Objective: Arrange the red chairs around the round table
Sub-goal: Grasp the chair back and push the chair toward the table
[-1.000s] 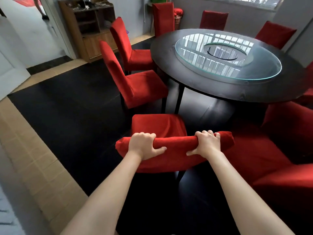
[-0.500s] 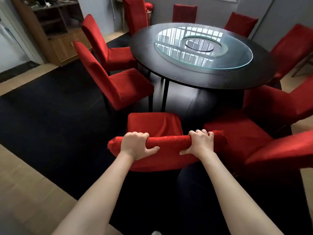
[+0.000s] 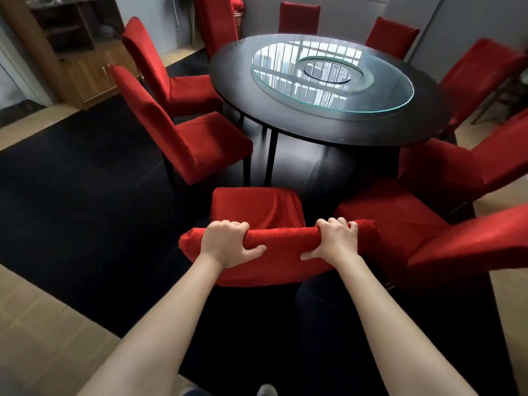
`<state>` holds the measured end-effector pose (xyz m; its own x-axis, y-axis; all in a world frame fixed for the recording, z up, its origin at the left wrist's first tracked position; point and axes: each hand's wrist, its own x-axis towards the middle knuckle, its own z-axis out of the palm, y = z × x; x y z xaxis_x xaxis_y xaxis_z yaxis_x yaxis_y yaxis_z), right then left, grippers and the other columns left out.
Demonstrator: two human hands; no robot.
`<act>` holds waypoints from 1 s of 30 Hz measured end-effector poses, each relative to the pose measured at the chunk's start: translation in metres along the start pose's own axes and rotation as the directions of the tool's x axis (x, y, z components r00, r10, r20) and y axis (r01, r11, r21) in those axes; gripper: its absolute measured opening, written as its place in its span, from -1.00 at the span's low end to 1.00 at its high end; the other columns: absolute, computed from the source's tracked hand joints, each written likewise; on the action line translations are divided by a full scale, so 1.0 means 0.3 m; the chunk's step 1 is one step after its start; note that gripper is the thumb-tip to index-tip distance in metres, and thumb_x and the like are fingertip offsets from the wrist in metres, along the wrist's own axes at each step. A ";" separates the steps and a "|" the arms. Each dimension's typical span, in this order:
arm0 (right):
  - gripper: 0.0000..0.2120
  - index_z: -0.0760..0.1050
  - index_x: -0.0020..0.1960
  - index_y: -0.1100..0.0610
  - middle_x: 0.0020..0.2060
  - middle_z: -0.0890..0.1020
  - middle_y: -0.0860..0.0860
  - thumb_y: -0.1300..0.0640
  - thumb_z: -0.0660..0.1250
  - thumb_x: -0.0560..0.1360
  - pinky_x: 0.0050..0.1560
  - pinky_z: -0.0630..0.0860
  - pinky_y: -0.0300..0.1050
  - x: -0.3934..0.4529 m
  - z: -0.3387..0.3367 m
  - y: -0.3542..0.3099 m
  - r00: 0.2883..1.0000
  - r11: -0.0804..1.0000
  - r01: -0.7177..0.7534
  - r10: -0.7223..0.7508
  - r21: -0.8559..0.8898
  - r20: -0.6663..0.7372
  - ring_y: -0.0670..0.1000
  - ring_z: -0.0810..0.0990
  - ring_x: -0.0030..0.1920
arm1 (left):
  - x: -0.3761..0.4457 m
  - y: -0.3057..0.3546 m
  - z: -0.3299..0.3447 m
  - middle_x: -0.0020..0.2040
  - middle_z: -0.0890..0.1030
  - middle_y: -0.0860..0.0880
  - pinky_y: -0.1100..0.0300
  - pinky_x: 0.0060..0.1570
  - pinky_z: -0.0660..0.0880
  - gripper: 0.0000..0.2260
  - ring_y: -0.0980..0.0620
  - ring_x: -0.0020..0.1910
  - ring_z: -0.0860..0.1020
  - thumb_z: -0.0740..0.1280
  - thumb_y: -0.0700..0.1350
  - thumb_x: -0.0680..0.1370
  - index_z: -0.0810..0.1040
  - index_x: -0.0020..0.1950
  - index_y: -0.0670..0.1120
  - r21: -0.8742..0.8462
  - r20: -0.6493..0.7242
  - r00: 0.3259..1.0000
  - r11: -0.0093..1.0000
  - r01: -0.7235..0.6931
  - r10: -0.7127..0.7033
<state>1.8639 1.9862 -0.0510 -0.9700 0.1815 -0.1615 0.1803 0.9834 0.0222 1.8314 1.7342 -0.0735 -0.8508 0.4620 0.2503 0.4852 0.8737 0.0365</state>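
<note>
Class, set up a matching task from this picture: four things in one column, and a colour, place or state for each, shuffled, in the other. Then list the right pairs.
Column 1
1. round table
2. held chair
3. glass turntable
4. wooden cabinet

Column 2
A. gripped at its top edge by left hand and right hand
B. by the wall, upper left
C. black
D. lying on the tabletop

Pairs: 1-C, 2-A, 3-D, 4-B

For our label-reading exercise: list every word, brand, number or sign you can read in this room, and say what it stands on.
None can be read.
The red chairs, the round table and its glass turntable bear no print.
The things on the wooden cabinet shelves are too blurred to show any.
</note>
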 end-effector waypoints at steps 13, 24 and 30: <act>-0.19 0.46 0.17 -0.02 0.13 0.55 -0.02 -0.46 0.46 0.09 0.38 0.18 0.11 -0.090 0.016 -0.277 0.982 0.981 -0.189 0.189 0.029 0.008 0.05 0.40 0.27 | -0.029 -0.268 -0.019 -0.32 0.61 0.03 0.15 -0.29 0.40 -0.44 -0.02 -0.31 0.58 0.14 0.44 0.35 0.54 -0.26 -0.05 -0.027 0.001 0.989 0.989 -0.148 0.148; -0.16 0.48 0.14 -0.04 0.08 0.57 -0.04 -0.57 0.34 0.06 0.27 0.27 0.13 -0.033 0.025 -0.361 0.994 0.995 -0.096 0.095 -0.012 -0.045 0.05 0.47 0.19 | 0.027 -0.410 -0.006 -0.36 0.58 0.03 0.16 -0.28 0.44 -0.40 -0.03 -0.36 0.57 0.07 0.46 0.30 0.53 -0.30 -0.07 -0.024 -0.058 0.986 0.988 -0.155 0.153; -0.14 0.49 0.14 -0.02 0.07 0.59 -0.03 -0.59 0.32 0.07 0.31 0.27 0.17 0.000 0.038 -0.378 0.994 0.997 -0.079 0.079 0.006 -0.074 0.05 0.50 0.18 | 0.055 -0.444 0.000 -0.43 0.54 0.02 0.18 -0.36 0.38 -0.42 -0.04 -0.44 0.54 0.12 0.43 0.29 0.51 -0.35 -0.09 -0.020 -0.099 0.981 0.985 -0.169 0.166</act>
<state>1.8452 1.8745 -0.0646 -0.9620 0.2592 -0.0857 0.2576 0.9658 0.0290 1.7526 1.6255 -0.0742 -0.7340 0.5836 0.3475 0.6261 0.7796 0.0132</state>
